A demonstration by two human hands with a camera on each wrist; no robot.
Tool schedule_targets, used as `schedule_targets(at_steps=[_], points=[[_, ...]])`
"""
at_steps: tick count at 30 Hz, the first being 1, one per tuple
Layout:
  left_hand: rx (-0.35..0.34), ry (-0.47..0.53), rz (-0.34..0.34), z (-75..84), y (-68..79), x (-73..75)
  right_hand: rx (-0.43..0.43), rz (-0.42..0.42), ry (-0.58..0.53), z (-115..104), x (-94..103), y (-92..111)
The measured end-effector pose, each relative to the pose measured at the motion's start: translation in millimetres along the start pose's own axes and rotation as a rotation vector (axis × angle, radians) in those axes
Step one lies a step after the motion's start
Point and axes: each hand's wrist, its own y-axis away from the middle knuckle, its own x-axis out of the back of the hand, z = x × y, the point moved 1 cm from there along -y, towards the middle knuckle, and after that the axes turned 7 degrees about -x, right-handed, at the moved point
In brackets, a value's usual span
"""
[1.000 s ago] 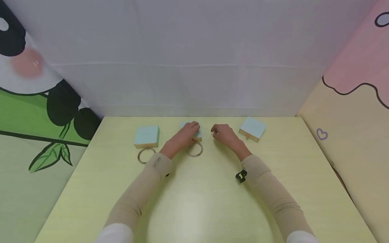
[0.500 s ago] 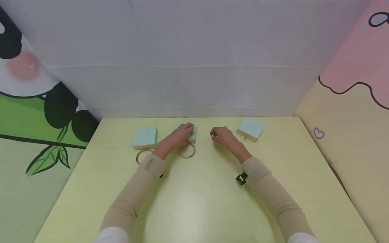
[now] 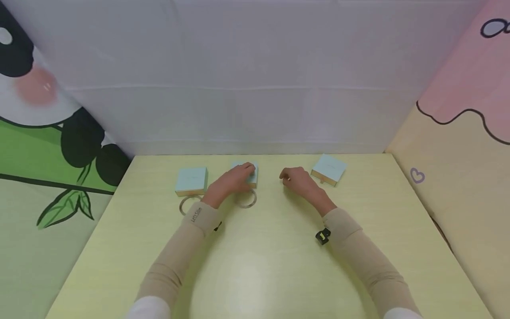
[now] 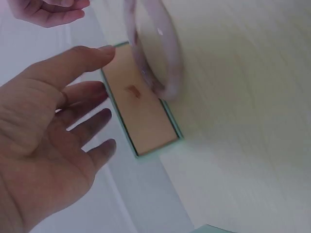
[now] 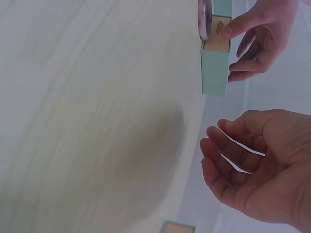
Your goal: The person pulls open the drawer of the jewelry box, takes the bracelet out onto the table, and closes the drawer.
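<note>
Seemingly about to slide the box (image 4: 146, 127) apart, the loosely spread left grip (image 3: 232, 178) next needs the tab (image 4: 133, 91) near it; the right grip (image 3: 301, 180) hangs relaxed, empty.

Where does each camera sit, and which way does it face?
Head: on the head, looking forward and down at pale-blue boxes and bangles; left grip, right grip and forearms show.
Left wrist: on that wrist, facing the middle box; left grip at left, right grip at top.
Right wrist: on that wrist, facing the table; right grip lower right, left grip upper right.
Shared: both wrist views show the middle box and one bangle.
</note>
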Motion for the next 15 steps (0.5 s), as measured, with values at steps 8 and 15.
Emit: schedule_targets(at_steps=[8,15], points=[[-0.059,-0.047,0.071,43.5,-16.3,-6.7,0.0,0.062,0.049,22.3,27.2,16.8],[-0.132,-0.147,0.093,87.6,-29.6,-17.4,0.033,0.173,0.103,61.1,44.8,45.5]])
